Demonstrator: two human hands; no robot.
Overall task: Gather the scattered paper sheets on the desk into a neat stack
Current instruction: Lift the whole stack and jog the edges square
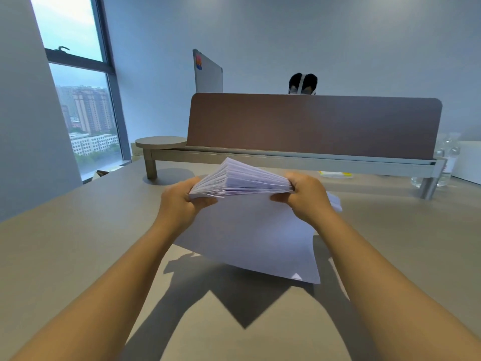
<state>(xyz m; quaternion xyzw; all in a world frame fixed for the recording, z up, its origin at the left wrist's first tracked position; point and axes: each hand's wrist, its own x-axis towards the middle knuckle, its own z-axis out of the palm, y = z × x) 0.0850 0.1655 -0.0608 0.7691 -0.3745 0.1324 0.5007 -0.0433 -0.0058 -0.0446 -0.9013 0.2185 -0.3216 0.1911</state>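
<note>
Head view: I hold the paper stack [242, 178] raised above the desk [65, 243], near its middle. My left hand [179, 201] grips the stack's left end, thumb on top, fingers curled beneath. My right hand [307, 194] grips the right end the same way. The sheets fan apart along the far edge. One sheet [250, 235] hangs from the stack toward me, its lower edge near the desk. Behind stands a brown divider [312, 123]; bottles [447, 157] sit at far right.
</note>
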